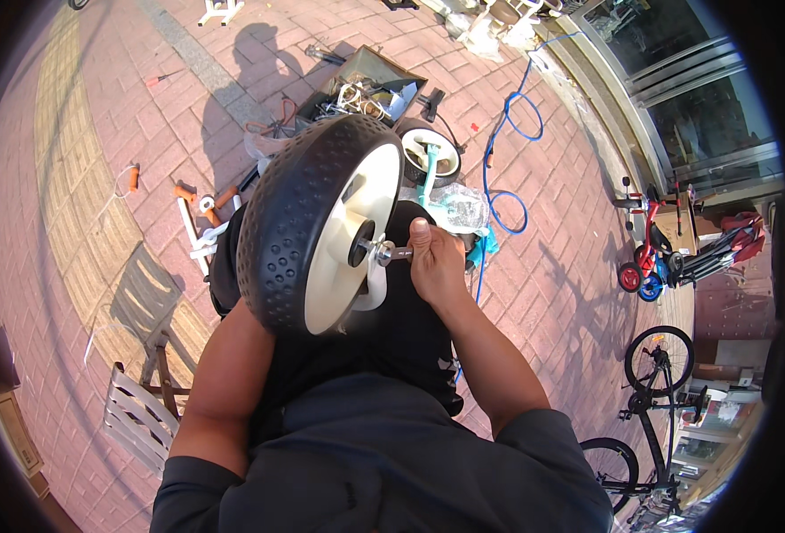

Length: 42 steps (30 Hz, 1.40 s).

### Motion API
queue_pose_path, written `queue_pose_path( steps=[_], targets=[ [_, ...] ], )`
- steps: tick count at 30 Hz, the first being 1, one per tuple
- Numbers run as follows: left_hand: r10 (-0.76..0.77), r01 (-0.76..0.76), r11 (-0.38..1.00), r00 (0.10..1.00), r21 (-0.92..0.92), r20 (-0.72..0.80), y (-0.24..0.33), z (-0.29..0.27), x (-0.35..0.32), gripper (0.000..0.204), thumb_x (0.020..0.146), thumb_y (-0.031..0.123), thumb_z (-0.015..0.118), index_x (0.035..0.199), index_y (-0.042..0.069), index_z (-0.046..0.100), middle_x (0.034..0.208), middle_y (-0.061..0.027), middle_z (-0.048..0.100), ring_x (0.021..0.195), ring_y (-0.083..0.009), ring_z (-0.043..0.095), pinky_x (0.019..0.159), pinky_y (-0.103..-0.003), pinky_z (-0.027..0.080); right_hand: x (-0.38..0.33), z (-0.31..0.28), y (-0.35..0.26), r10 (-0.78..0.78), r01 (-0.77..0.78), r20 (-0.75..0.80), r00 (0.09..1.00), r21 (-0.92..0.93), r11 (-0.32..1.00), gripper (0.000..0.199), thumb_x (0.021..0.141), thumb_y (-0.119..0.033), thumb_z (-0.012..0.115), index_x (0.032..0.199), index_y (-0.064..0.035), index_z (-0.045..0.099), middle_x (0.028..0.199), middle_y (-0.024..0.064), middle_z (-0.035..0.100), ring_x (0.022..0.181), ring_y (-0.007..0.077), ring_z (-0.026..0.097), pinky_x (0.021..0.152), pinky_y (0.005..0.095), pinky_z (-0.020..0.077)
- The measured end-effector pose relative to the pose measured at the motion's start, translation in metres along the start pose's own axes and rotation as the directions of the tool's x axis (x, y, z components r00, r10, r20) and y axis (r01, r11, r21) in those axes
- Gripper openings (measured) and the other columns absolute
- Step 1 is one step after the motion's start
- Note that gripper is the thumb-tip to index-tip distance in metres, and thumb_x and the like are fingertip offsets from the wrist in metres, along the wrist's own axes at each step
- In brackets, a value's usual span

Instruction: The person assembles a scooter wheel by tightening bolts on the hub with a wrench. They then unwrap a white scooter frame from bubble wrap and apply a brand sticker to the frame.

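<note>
A large wheel (278, 226) with a knobbly black tyre and a cream hub is held up over my lap, tilted so its hub faces right. From its centre sticks out a metal axle with a nut (382, 252). My right hand (438, 266) is closed, thumb uppermost, around a small metal wrench (401, 253) that meets the axle end. Behind the wheel goes my left forearm (237, 364); the tyre hides that hand and its fingers. Below the hub shows a curved white part (373, 286).
Ahead lie an open toolbox (370, 71), a smaller wheel (430, 153) with a mint-green fork, and clear plastic wrap (459, 209). White tubes with orange grips (204, 222) lie left. A blue hose (490, 147), a red tricycle (645, 240) and a black bicycle (650, 417) are right. A slatted chair (139, 413) stands near left.
</note>
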<state>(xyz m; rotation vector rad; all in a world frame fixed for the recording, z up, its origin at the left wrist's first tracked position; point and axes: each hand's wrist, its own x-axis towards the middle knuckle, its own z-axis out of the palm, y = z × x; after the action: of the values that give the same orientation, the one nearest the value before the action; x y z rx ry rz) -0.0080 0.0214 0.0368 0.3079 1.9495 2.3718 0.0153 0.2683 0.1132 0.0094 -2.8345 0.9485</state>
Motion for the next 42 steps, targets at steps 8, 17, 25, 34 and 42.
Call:
queue_pose_path(
  steps=[8,17,25,34,42],
  targets=[
    [-0.022,0.003,0.984,0.994,-0.178,-0.106,-0.006,0.012,0.015,0.014,0.097,0.011,0.063,0.097,0.000,0.073,0.079,-0.0018,0.072,0.064,-0.0140,0.067,0.061,-0.028,0.055,-0.097,-0.032,-0.079,0.150,-0.284,0.388,0.909,0.315,0.905,0.055,0.104,-0.022,0.062,0.146,0.0025,0.036,0.088,0.0173,0.066,0.072,0.0324,0.068,0.070,0.0381,0.0533],
    [0.007,-0.008,0.999,1.000,0.040,0.025,0.031,0.030,0.026,0.023,0.084,0.013,0.076,0.103,0.001,0.074,0.085,-0.0076,0.077,0.070,-0.0166,0.074,0.064,-0.031,0.057,-0.033,-0.088,-0.097,-0.618,0.621,-0.179,0.766,-0.041,0.782,0.014,0.096,-0.011,0.064,0.099,0.0021,0.070,0.070,0.0096,0.060,0.056,0.0232,0.057,0.057,0.0347,0.0491],
    [0.011,-0.014,0.999,0.998,0.047,0.057,0.007,0.033,0.025,0.027,0.080,0.019,0.078,0.100,0.001,0.074,0.081,-0.0109,0.075,0.069,-0.0262,0.073,0.065,-0.034,0.055,0.090,-0.077,-0.074,0.179,-0.092,-0.089,0.980,0.593,0.800,0.029,0.103,-0.017,0.049,0.097,0.0055,0.067,0.056,0.0040,0.054,0.044,0.0113,0.045,0.045,0.0279,0.0318],
    [0.164,-0.183,0.967,0.980,0.178,0.116,-0.005,0.030,0.036,0.037,0.102,0.031,0.053,0.094,-0.004,0.065,0.065,-0.0099,0.062,0.061,-0.0229,0.063,0.059,-0.035,0.046,0.089,-0.047,-0.007,-0.305,0.330,-0.338,0.890,0.020,0.944,0.041,0.102,-0.037,0.067,0.081,-0.0016,0.069,0.084,0.0079,0.067,0.084,0.0248,0.066,0.082,0.0399,0.0532],
    [0.257,-0.327,0.874,0.939,0.359,0.229,0.022,0.025,0.036,0.029,0.087,0.026,0.072,0.090,-0.001,0.063,0.078,-0.0256,0.065,0.077,-0.0444,0.068,0.066,-0.044,0.051,0.066,-0.066,0.006,-0.815,0.839,0.203,0.543,-0.182,0.514,0.071,0.081,-0.076,0.059,0.090,-0.0065,0.068,0.093,0.0090,0.063,0.093,0.0327,0.061,0.098,0.0540,0.0393]
  ],
)
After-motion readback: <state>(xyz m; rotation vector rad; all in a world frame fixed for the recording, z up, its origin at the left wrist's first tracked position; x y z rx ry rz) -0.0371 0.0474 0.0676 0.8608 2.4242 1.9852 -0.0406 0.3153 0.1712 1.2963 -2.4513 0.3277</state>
